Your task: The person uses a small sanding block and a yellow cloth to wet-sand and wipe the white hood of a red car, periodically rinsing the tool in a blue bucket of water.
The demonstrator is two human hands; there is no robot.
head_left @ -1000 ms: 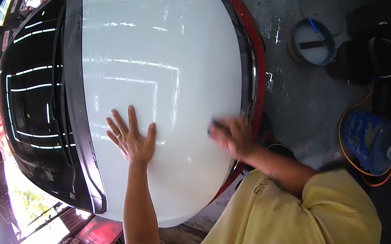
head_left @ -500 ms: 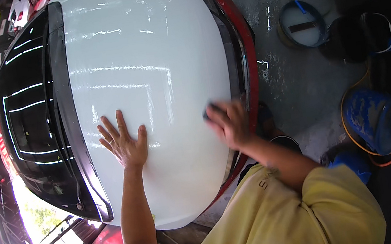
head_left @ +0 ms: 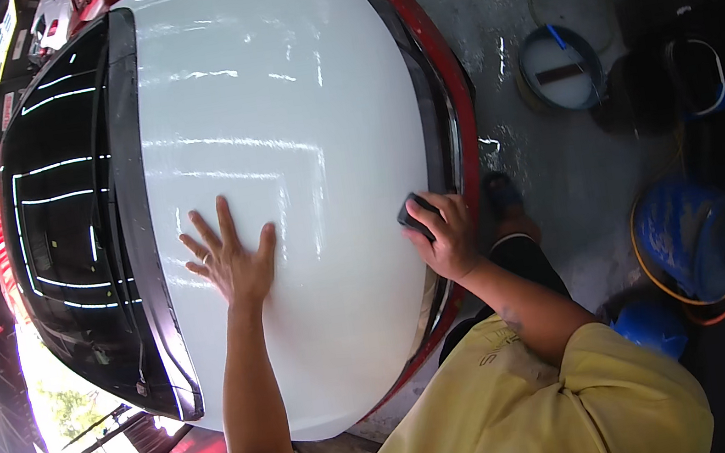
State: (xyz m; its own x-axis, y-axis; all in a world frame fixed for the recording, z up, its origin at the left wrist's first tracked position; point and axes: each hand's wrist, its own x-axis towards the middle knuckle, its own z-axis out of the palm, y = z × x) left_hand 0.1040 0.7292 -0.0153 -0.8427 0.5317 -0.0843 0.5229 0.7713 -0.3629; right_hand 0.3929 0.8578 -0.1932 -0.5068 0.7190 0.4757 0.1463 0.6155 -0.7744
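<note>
A glossy white car hood [head_left: 347,117] fills the middle of the view, with light streaks reflecting off it. My left hand [head_left: 241,269] lies flat on the hood, fingers spread, holding nothing. My right hand [head_left: 455,237] grips a small black block [head_left: 414,214] at the hood's right edge, by the dark gap beside the red front rim [head_left: 463,101]. Fingers curl over the block, so part of it is hidden, and its underside cannot be seen.
The dark windshield [head_left: 72,239] borders the hood on the left. On the wet grey floor to the right stand a bucket [head_left: 596,92] of cloudy water and a worn blue container [head_left: 682,223]. An orange hose [head_left: 716,316] curves beside the container.
My right hand has moved right with the black block, from the hood's surface to its edge. My left hand remains spread on the hood. The view has shifted slightly.
</note>
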